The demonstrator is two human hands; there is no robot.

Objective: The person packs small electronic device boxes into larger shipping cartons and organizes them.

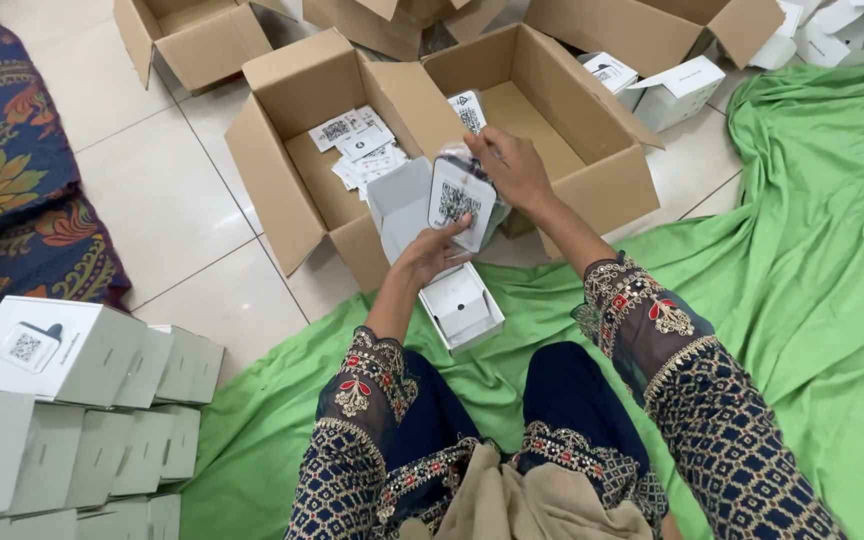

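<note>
Both hands hold one small white device with a square code on its face (458, 200), wrapped in clear plastic. My left hand (432, 252) supports it from below. My right hand (514, 168) grips its top edge. Just under them an open white product box (460, 306) rests on the green cloth (802, 280), its lid flap (402, 205) raised behind my left hand. Both forearms wear dark embroidered sleeves.
An open cardboard carton (297, 170) ahead holds loose white cards; a second carton (572, 110) beside it is nearly empty. Stacked white boxes (72, 420) stand at my left. More cartons and white boxes (682, 85) lie beyond. A patterned rug (12, 170) covers the far-left floor.
</note>
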